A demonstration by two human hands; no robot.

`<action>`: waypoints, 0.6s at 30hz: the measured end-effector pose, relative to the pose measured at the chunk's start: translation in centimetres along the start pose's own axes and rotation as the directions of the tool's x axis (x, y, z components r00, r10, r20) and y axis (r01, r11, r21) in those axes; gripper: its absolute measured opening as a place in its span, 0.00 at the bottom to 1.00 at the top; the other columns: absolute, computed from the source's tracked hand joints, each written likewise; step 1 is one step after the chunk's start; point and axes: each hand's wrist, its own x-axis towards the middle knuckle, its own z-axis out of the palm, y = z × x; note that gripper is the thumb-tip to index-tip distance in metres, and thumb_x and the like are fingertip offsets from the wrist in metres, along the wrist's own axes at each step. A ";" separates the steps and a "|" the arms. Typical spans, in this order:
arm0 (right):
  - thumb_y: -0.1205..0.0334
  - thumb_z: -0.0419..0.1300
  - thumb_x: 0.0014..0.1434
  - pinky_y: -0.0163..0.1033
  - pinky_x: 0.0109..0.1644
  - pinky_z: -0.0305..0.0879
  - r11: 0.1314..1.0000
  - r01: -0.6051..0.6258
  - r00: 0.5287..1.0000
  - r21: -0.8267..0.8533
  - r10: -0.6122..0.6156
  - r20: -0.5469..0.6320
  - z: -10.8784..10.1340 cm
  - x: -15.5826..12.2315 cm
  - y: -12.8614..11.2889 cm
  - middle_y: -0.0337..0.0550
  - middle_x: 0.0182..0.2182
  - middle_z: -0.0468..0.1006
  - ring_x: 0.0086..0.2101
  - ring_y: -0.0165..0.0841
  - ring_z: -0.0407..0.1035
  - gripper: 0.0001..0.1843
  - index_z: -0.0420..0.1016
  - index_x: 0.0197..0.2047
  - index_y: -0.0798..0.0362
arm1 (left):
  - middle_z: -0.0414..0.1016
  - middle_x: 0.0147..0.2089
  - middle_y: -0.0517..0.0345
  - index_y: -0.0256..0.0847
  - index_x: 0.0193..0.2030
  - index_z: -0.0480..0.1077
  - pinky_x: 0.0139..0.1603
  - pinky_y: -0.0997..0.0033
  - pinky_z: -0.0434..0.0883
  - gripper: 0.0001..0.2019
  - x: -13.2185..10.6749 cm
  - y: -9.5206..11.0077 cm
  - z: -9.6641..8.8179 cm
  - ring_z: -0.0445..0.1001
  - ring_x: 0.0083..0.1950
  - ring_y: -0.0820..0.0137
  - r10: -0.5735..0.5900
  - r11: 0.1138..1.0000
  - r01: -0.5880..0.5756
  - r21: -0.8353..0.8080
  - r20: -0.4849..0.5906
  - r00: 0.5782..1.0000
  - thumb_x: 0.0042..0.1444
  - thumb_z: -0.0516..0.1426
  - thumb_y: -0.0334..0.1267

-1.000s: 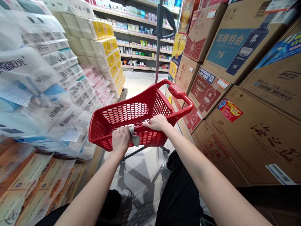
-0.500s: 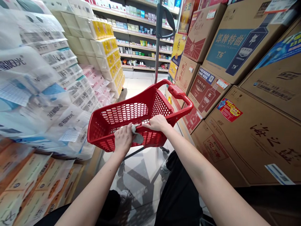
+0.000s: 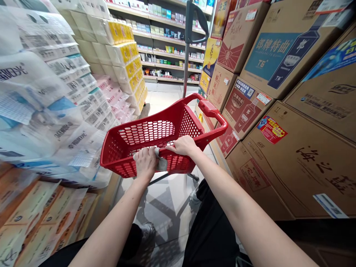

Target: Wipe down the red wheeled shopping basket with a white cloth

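A red plastic shopping basket [image 3: 189,124] with perforated walls sits on a wheeled trolley frame in front of me, empty as far as I can see. My left hand [image 3: 145,163] presses a crumpled grey cloth [image 3: 162,164] against the basket's near rim. My right hand [image 3: 180,145] wraps over the same rim just to the right of the cloth. A red handle [image 3: 209,108] runs along the basket's right end, away from both hands. Part of the cloth is hidden under my left hand.
Wrapped tissue packs [image 3: 41,100] are stacked high on the left, with boxed tissues [image 3: 41,218] below them. Printed cardboard cartons [image 3: 289,163] wall the right side. A tiled floor [image 3: 164,100] leads to goods shelves [image 3: 169,44] at the far end. A dark metal pole [image 3: 186,55] stands beyond the basket.
The basket has swung a little to the left, and its far-left corner sits lower in view. The cloth has shifted along the rim under my left hand.
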 end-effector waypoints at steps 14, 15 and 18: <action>0.29 0.33 0.64 0.41 0.40 0.63 1.000 0.007 0.999 0.004 -0.007 -0.034 0.5 0.3 -1.0 0.55 0.35 0.83 0.39 0.43 0.77 0.48 0.84 0.39 0.56 | 0.65 0.54 0.35 0.32 0.66 0.58 0.64 0.42 0.53 0.29 -1.8 0.3 0.4 0.61 0.57 0.46 -0.039 0.998 0.032 -0.058 -0.127 0.991 0.61 0.52 0.47; 0.30 0.33 0.65 0.40 0.40 0.63 1.000 0.003 1.000 0.001 -0.003 -0.027 0.5 0.3 -1.1 0.55 0.36 0.83 0.39 0.43 0.77 0.48 0.84 0.39 0.57 | 0.65 0.53 0.35 0.31 0.65 0.59 0.64 0.42 0.53 0.29 -1.7 0.5 0.4 0.61 0.57 0.46 -0.046 0.997 0.038 -0.063 -0.128 0.991 0.61 0.52 0.47; 0.31 0.34 0.65 0.40 0.41 0.63 1.000 0.006 1.000 -0.005 -0.006 -0.018 0.4 0.5 -1.1 0.55 0.37 0.83 0.40 0.43 0.77 0.46 0.84 0.40 0.57 | 0.65 0.50 0.34 0.28 0.63 0.61 0.62 0.40 0.54 0.29 -1.3 0.6 0.5 0.61 0.54 0.46 -0.059 0.996 0.053 -0.074 -0.072 0.996 0.61 0.51 0.48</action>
